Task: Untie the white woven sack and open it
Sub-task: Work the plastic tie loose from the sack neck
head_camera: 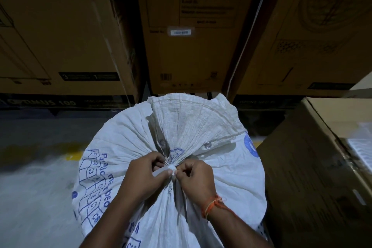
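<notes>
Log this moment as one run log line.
stage: untying | left hand: pinching tie | right hand: pinching tie | white woven sack: still tied

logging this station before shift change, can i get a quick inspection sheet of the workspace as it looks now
surface: grey floor, yellow marking on it at left.
job's things: white woven sack stands in the middle, neck still gathered and tied; white tie knot sits between both hands; two metal eyelets above the knot.
clutter: open cardboard box close beside the sack on the right; contents unclear.
grippers: left hand and right hand each pinch at the knot; orange thread on the right wrist.
cables: nothing seen.
surroundings: tall printed cartons stacked behind the sack; dim light.
</notes>
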### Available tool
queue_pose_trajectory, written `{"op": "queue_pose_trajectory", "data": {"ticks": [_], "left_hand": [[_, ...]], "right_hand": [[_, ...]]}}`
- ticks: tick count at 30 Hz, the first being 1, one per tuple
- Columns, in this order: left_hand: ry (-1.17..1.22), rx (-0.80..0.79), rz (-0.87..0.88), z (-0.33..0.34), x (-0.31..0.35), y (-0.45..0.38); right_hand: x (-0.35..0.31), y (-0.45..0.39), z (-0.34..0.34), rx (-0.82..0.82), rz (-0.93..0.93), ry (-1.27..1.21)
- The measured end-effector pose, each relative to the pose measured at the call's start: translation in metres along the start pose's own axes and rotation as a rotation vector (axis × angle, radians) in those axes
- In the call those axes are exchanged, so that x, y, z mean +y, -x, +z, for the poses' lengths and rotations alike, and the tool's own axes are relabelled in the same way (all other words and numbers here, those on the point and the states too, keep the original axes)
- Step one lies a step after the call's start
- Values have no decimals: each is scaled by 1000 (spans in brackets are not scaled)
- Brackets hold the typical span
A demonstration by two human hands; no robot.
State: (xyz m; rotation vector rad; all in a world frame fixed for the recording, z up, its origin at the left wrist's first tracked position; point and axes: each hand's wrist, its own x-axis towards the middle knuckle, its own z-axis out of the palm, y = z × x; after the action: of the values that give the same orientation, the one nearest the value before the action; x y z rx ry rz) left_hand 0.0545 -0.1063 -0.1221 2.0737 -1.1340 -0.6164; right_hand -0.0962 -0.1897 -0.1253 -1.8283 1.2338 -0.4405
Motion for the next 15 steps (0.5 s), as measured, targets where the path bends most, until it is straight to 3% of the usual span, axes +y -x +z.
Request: {"op": "queue_pose_trajectory", "data": {"ticks": [15], "left_hand": [[31, 31, -71, 4, 6, 3]], "right_hand": [[-4, 1, 0, -34, 7, -20]]}}
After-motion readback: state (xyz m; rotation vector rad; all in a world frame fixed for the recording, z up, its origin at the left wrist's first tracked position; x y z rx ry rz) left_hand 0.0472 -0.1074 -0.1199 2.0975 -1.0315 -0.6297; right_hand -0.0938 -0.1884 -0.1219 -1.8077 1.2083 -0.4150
